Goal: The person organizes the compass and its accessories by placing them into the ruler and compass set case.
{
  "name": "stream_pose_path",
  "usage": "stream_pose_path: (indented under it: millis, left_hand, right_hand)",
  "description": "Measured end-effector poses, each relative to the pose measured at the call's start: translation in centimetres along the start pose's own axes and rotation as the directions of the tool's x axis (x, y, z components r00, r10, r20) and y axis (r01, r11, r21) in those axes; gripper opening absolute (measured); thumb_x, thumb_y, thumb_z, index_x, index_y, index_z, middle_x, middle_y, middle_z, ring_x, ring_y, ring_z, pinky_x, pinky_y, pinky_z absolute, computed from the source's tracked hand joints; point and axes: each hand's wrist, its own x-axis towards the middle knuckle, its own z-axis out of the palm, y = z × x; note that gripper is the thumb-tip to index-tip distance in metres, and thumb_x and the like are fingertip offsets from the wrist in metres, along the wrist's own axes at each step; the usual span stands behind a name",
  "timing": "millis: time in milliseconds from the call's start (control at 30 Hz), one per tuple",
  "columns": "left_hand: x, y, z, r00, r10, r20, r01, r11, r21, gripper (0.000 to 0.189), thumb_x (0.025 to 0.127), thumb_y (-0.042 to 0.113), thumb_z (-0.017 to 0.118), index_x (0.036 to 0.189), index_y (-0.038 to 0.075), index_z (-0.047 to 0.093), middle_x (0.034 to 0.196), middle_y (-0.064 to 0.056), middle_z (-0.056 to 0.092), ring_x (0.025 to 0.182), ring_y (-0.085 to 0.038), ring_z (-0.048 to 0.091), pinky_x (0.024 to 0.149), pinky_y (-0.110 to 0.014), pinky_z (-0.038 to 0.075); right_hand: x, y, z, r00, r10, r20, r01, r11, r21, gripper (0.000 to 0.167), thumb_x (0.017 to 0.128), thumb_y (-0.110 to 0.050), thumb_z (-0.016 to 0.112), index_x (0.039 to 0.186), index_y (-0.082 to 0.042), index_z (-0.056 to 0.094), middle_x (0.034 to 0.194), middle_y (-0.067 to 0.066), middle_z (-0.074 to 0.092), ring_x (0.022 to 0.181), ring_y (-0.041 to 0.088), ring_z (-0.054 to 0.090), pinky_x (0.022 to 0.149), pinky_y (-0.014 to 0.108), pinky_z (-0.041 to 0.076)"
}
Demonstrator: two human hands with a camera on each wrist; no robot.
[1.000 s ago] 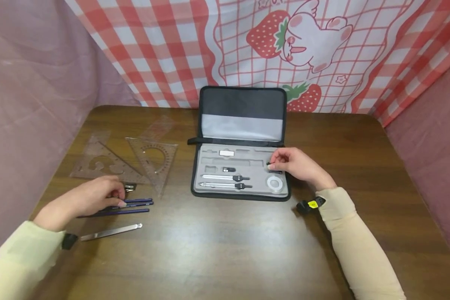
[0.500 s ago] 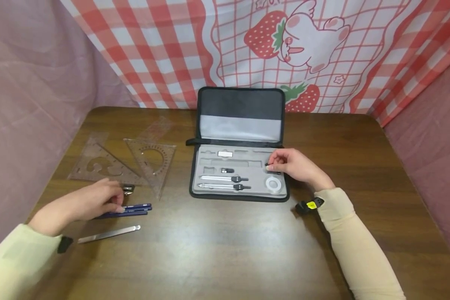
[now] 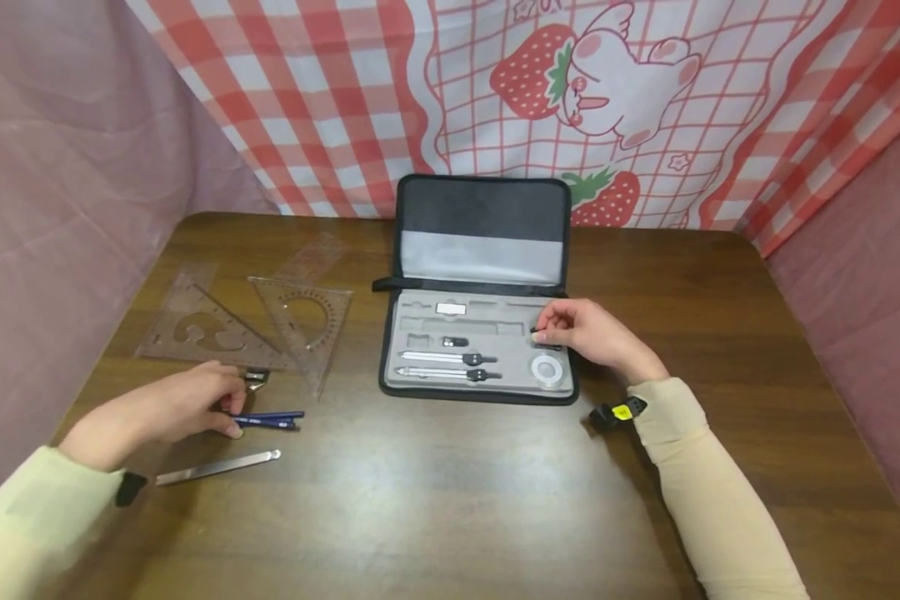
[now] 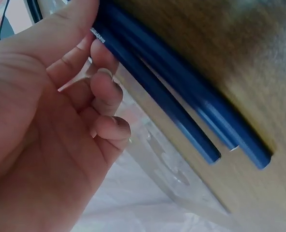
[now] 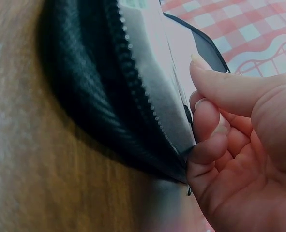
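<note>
Dark blue pencils [image 3: 270, 420] lie bunched at the left of the table, and my left hand [image 3: 168, 408] pinches them between thumb and fingers. Three pencil shafts [image 4: 169, 106] stick out past the thumb in the left wrist view; their other ends are hidden behind the hand. My right hand [image 3: 596, 333] is over the right side of an open black zip case [image 3: 384, 367], thumb and curled fingers at a small black piece [image 3: 535, 332] in the grey tray. The fingers hide most of that piece. Two compasses [image 3: 450, 372] and a white tape ring [image 3: 547, 370] sit in the tray.
A metal strip [image 3: 219, 467] lies in front of the left hand. Behind it are a metal sharpener [image 3: 256, 377], two clear set squares [image 3: 311, 325] and another clear plastic piece [image 3: 317, 254]. The tray also holds a white eraser [image 3: 451, 308] and a small black part [image 3: 455, 342].
The pencils, spread apart before, are now gathered together under my left thumb and fingers. The right hand stays at the same spot on the case.
</note>
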Motion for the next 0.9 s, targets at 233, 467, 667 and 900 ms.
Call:
stream_pose_path:
  millis: [233, 467, 667, 900]
  left_hand:
    - [0.5, 0.9, -1.5, 0.998, 0.018, -0.064, -0.025, 0.993, -0.114, 0.020, 0.083, 0.019, 0.080, 0.082, 0.018, 0.060, 0.075, 0.016, 0.053, 0.068, 0.000, 0.048, 0.060, -0.026, 0.044]
    - [4.9, 3.5, -3.3, 0.982, 0.052, -0.180, -0.060, 0.998, -0.036, 0.002, 0.093, 0.014, 0.072, 0.093, 0.014, 0.073, 0.085, 0.011, 0.067, 0.074, -0.002, 0.059, 0.067, -0.032, 0.051]
    - [11.2, 6.6, -3.5, 0.975, 0.083, -0.205, -0.090, 0.996, -0.028, 0.011, 0.094, 0.014, 0.071, 0.100, 0.007, 0.075, 0.090, 0.002, 0.070, 0.077, -0.011, 0.061, 0.072, -0.036, 0.053]
    - [17.6, 9.6, -3.8, 0.978, 0.105, -0.180, -0.107, 0.994, 0.000, 0.017, 0.095, 0.018, 0.070, 0.107, 0.008, 0.075, 0.097, -0.002, 0.071, 0.080, -0.013, 0.061, 0.076, -0.034, 0.053]
  right_hand:
    - [0.0, -0.2, 0.3, 1.000, 0.013, 0.003, -0.013, 1.000, -0.007, 0.009, 0.090, -0.011, 0.075, 0.094, -0.008, 0.068, 0.081, 0.007, 0.062, 0.078, 0.022, 0.056, 0.068, 0.028, 0.046]
    - [0.2, -0.8, 0.4, 0.999, -0.021, -0.042, 0.017, 0.995, -0.102, 0.009, 0.090, -0.013, 0.076, 0.090, -0.008, 0.068, 0.077, 0.004, 0.061, 0.074, 0.020, 0.055, 0.067, 0.029, 0.045]
    - [0.4, -2.0, 1.1, 0.994, -0.067, -0.090, 0.047, 0.976, -0.212, 0.009, 0.090, -0.016, 0.076, 0.086, -0.011, 0.068, 0.073, 0.000, 0.060, 0.070, 0.017, 0.053, 0.065, 0.032, 0.043]
    - [1.0, -4.5, 2.1, 0.957, -0.279, -0.083, 0.260, 0.947, -0.190, 0.022, 0.090, -0.019, 0.077, 0.110, -0.010, 0.074, 0.091, -0.001, 0.070, 0.079, 0.012, 0.062, 0.070, 0.031, 0.051]
